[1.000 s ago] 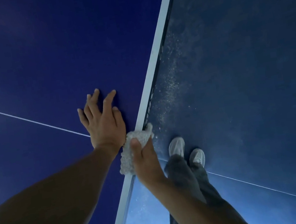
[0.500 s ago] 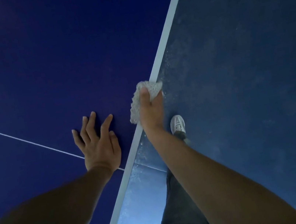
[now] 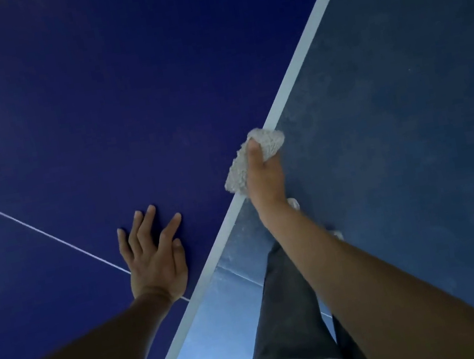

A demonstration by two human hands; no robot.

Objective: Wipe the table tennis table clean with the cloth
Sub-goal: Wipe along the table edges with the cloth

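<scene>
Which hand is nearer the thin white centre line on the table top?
Left. The left hand rests on the thin white line, heel covering it. The right hand grips the cloth on the edge stripe, away from that line.

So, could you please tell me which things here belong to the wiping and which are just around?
In the job: table tennis table, cloth, right hand gripping the cloth at the table's white edge, left hand flat on the table.
Just there: floor, dark trousers, white shoe.
</scene>
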